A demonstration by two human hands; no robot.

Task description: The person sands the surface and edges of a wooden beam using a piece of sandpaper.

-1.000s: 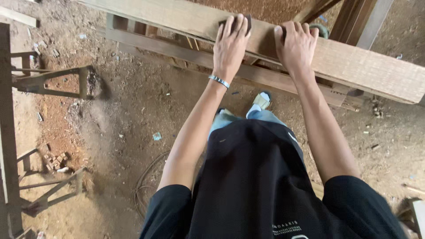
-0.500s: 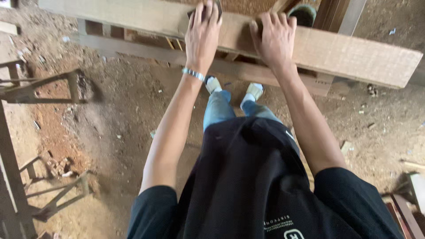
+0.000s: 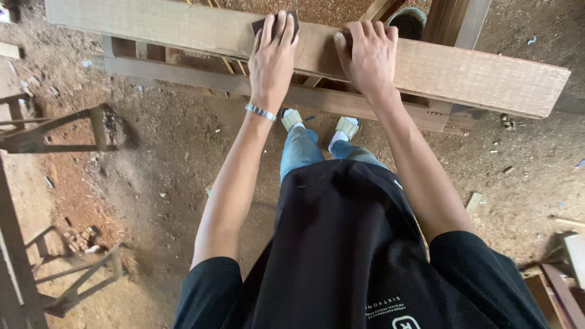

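pressing flat, the left hand (image 3: 272, 58) spreads its fingers over a dark sanding sheet (image 3: 275, 23) on the long wooden plank (image 3: 475, 76), seemingly to grip it; the right hand (image 3: 367, 56) lies spread beside it, bracing. bare plank runs free toward both ends.

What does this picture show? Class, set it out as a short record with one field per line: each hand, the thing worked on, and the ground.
left hand: pressed flat on a dark sanding sheet
right hand: flat on the plank, fingers spread
plank: long, pale, lying across a wooden frame
wrist: silver bracelet on the left
ground: dirt with sawdust
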